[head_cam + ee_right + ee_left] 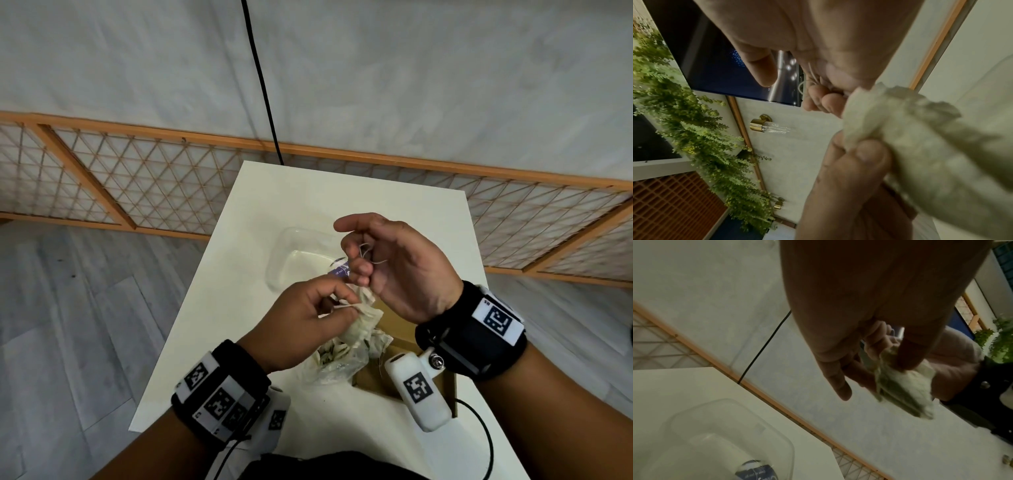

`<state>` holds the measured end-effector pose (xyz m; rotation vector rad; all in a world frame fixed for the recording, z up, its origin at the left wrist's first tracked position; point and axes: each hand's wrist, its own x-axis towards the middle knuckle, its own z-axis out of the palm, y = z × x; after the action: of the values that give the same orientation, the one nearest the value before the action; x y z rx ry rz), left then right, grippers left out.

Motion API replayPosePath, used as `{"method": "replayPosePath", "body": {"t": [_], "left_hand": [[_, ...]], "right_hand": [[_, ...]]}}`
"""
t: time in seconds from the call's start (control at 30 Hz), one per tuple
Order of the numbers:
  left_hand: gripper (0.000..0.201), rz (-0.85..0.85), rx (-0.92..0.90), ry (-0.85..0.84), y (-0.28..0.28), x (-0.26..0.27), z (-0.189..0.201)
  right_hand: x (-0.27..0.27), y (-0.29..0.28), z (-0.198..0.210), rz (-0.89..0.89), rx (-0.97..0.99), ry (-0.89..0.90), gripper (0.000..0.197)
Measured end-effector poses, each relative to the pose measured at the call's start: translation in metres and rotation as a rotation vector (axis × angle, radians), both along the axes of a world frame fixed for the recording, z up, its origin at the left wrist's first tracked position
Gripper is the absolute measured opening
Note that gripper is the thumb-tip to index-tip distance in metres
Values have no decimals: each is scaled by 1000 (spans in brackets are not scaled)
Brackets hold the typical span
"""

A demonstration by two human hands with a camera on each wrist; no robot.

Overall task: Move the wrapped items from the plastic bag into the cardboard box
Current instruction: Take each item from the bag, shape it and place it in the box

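Note:
My left hand (337, 305) pinches a pale, crumpled wrapped item (364, 322) between thumb and fingers, lifted above the table. The left wrist view shows the same wrapped item (904, 391) under my left hand (875, 369). My right hand (359, 263) is just above it, its fingers curled round thin white strings (366, 253) that lead down to the item. In the right wrist view my right hand (818, 91) grips the strings (812, 74) beside the wrapped item (920, 138). The clear plastic bag (337, 363) with more wrapped items lies below, against the open cardboard box (373, 380).
A white table (308, 192) carries everything. A clear plastic tub (291, 253) with a blue label stands behind my hands. A black cable (263, 85) hangs at the table's far edge, in front of a wooden lattice rail (154, 178). Grey floor lies on both sides.

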<state>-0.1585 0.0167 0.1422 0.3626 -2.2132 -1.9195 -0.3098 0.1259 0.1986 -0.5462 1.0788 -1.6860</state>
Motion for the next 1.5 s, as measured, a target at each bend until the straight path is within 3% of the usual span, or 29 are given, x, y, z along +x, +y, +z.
{"method": "replayPosePath", "body": {"t": [0.13, 0.3, 0.5, 0.63, 0.8, 1.1, 1.27, 1.37, 1.43, 1.5], "left_hand": [[5, 64, 1, -12, 1, -2, -5], [7, 9, -15, -16, 1, 6, -8], [11, 24, 10, -52, -3, 10, -6], [8, 23, -11, -54, -8, 11, -6], [15, 26, -73, -58, -11, 8, -3], [17, 170, -76, -37, -8, 4, -10], [21, 197, -45, -66, -7, 1, -14], [28, 222, -41, -97, -7, -1, -16], [20, 234, -44, -97, -7, -3, -17], [12, 231, -43, -86, -7, -5, -18]], "right_hand": [[-3, -2, 7, -58, 9, 44, 40], [-25, 0, 3, -219, 116, 202, 31], [-33, 16, -23, -208, 418, 772, 15], [-14, 27, -34, -97, 380, 952, 18], [-3, 22, -53, -25, 343, 959, 8], [-4, 19, -58, 13, 351, 927, 12], [-2, 21, -55, 54, 293, 781, 19], [-1, 24, -60, 47, 322, 685, 38], [-3, 27, -65, 59, 367, 717, 45], [-3, 30, -68, 79, 362, 687, 38]]}}
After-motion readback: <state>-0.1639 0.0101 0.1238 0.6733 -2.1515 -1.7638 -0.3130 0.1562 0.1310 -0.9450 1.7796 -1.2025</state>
